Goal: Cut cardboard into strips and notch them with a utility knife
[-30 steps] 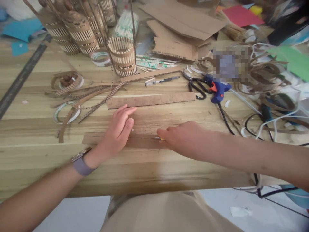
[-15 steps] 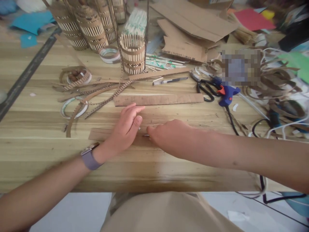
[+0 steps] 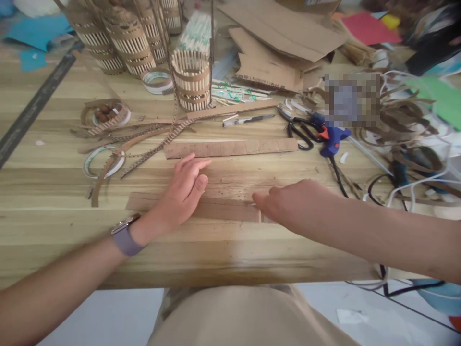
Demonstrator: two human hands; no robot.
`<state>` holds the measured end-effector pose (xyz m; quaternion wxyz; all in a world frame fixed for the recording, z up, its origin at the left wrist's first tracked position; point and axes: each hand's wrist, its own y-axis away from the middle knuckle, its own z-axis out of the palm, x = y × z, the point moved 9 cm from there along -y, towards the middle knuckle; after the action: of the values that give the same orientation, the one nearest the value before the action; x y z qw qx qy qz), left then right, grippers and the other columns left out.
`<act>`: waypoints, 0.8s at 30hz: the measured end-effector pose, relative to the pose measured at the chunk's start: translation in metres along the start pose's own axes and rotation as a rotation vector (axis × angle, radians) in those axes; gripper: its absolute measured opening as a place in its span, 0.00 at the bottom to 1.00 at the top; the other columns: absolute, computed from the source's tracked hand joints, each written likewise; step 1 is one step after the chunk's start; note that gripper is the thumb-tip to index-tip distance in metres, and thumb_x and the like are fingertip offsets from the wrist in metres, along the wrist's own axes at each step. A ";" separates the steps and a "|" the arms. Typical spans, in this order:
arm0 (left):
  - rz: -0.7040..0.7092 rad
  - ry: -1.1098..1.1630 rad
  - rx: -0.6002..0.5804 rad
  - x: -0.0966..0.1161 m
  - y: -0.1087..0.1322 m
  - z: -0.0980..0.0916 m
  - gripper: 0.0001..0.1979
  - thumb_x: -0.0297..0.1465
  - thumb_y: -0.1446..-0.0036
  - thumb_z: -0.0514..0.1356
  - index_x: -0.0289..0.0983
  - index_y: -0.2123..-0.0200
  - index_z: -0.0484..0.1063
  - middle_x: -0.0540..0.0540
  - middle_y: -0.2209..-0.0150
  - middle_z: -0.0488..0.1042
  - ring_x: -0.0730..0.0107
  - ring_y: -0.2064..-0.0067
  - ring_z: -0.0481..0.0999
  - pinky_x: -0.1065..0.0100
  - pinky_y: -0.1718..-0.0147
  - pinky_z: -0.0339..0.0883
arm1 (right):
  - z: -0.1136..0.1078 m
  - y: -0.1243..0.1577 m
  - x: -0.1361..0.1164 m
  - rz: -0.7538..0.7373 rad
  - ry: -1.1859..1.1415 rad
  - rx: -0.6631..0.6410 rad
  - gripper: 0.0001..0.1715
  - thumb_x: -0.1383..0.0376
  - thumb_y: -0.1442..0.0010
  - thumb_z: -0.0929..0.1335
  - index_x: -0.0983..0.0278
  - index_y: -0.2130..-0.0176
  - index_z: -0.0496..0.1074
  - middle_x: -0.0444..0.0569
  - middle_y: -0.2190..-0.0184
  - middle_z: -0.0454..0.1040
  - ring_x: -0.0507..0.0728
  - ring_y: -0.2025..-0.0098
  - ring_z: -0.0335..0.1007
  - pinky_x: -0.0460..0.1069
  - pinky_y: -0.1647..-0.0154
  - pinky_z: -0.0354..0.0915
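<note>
A cardboard strip is lying on the desk, right in front of the person, and both hands are working over it. The left hand is spreading flat and open across the strip, fingers together and pointing to one o'clock, and its fingertips are reaching the near edge of a second strip, though I can't tell whether they are touching it. The right hand, towards the strip's three o'clock end, is closing its fingers around a slim tool; only a pale tip is showing, so I can't make out what kind.

Taking the strip as the dial's centre, a stick basket is standing at twelve o'clock, a pen is lying at one, scissors and a blue glue gun are resting at two, and a tape roll is sitting at ten.
</note>
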<state>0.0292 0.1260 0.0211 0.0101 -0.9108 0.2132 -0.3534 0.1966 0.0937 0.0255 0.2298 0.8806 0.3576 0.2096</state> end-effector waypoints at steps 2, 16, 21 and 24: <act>0.005 -0.010 0.000 0.000 0.000 0.000 0.21 0.40 0.27 0.41 0.40 0.40 0.62 0.42 0.39 0.68 0.57 0.30 0.52 0.48 0.33 0.51 | 0.005 0.009 0.009 0.015 -0.035 -0.028 0.18 0.79 0.46 0.65 0.62 0.58 0.71 0.44 0.77 0.74 0.56 0.77 0.72 0.50 0.79 0.46; 0.034 -0.053 -0.029 0.004 -0.002 0.003 0.18 0.37 0.29 0.45 0.38 0.43 0.65 0.40 0.40 0.68 0.54 0.31 0.52 0.42 0.34 0.49 | -0.014 -0.009 -0.016 -0.025 -0.144 0.025 0.08 0.69 0.35 0.65 0.64 0.55 0.69 0.49 0.71 0.78 0.59 0.70 0.77 0.49 0.79 0.47; 0.151 -0.090 -0.125 0.014 -0.002 0.011 0.07 0.33 0.37 0.58 0.40 0.64 0.76 0.43 0.43 0.71 0.45 0.31 0.48 0.38 0.35 0.49 | -0.020 -0.023 -0.025 -0.059 -0.098 -0.054 0.14 0.75 0.38 0.65 0.66 0.52 0.68 0.51 0.68 0.79 0.61 0.69 0.78 0.49 0.80 0.51; 0.173 -0.085 -0.156 0.017 -0.002 0.013 0.06 0.30 0.39 0.60 0.41 0.68 0.77 0.45 0.44 0.72 0.43 0.31 0.47 0.37 0.35 0.48 | -0.022 -0.023 -0.024 -0.072 -0.081 -0.061 0.17 0.78 0.41 0.65 0.66 0.52 0.69 0.51 0.68 0.78 0.61 0.70 0.78 0.49 0.80 0.50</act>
<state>0.0496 0.1197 0.0226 -0.0210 -0.9012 0.3172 -0.2945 0.1568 0.0963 0.0253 0.2783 0.8675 0.3729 0.1761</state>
